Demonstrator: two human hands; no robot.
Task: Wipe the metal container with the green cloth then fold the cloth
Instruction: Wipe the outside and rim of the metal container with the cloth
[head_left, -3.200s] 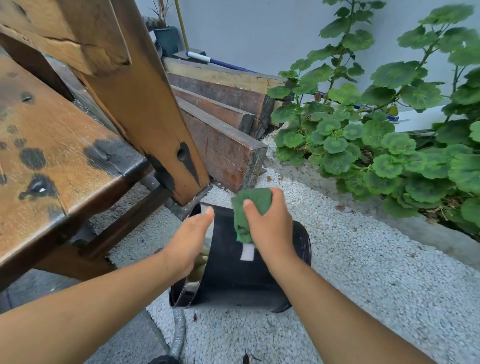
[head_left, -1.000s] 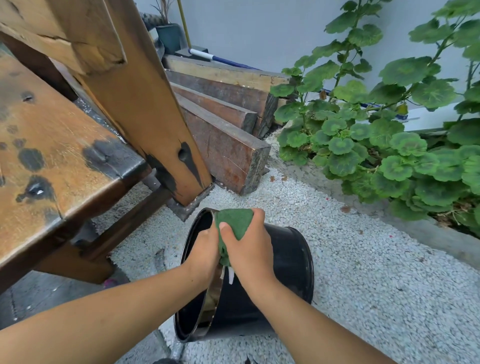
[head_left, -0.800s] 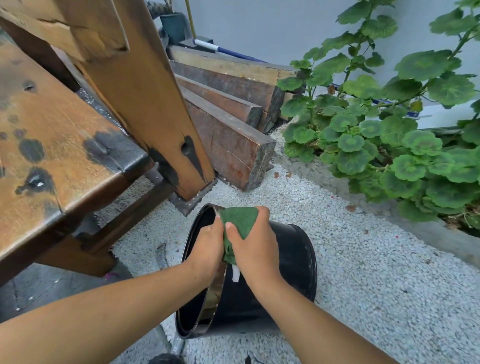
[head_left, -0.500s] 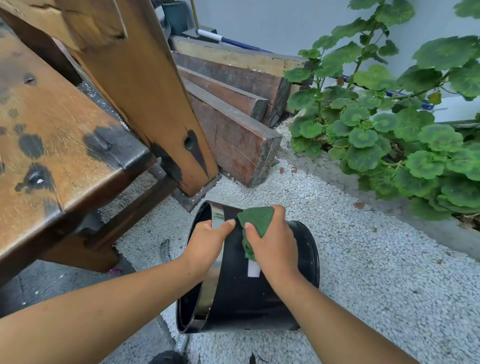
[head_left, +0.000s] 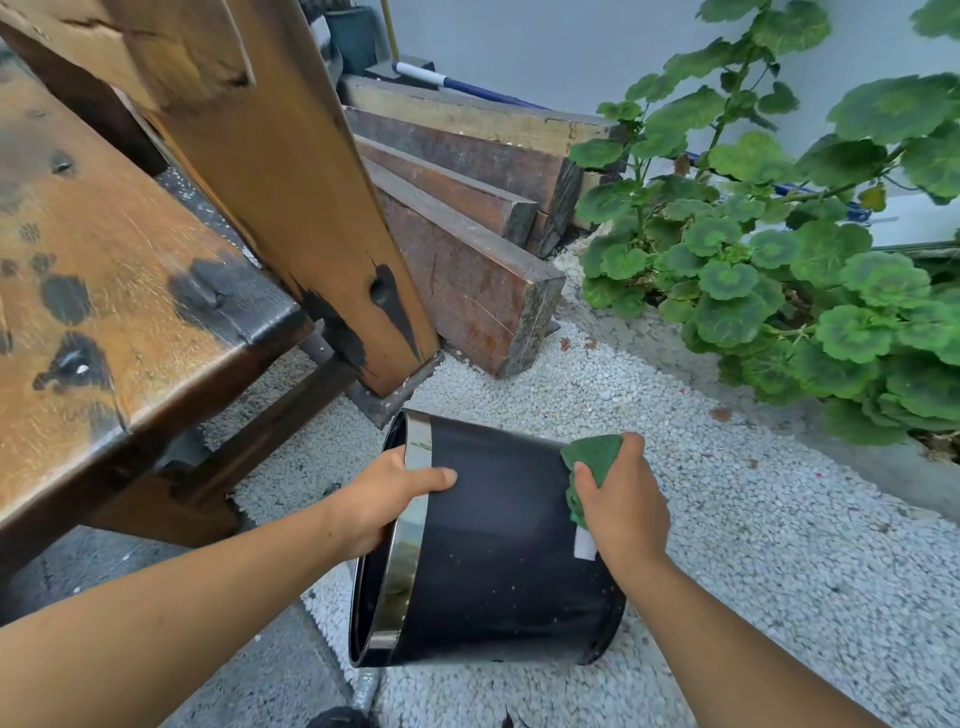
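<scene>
A black metal container (head_left: 498, 545) with a shiny steel band at its mouth lies tipped on its side on white gravel, mouth toward the left. My left hand (head_left: 379, 499) grips the rim, thumb across the outer wall and fingers inside. My right hand (head_left: 621, 506) holds a bunched green cloth (head_left: 592, 460) and presses it against the container's upper wall near the base end. A white tag hangs from the cloth under my palm.
A worn wooden bench (head_left: 104, 291) with a slanted leg (head_left: 291, 197) stands at left, close to the container. Stacked timber beams (head_left: 467, 249) lie behind it. Leafy green plants (head_left: 789, 260) fill the right, behind a concrete kerb. White gravel (head_left: 753, 545) covers the ground.
My right hand has slid the cloth from near the rim rightward along the wall to the base end. My left hand has shifted its grip on the rim, thumb now laid over the wall.
</scene>
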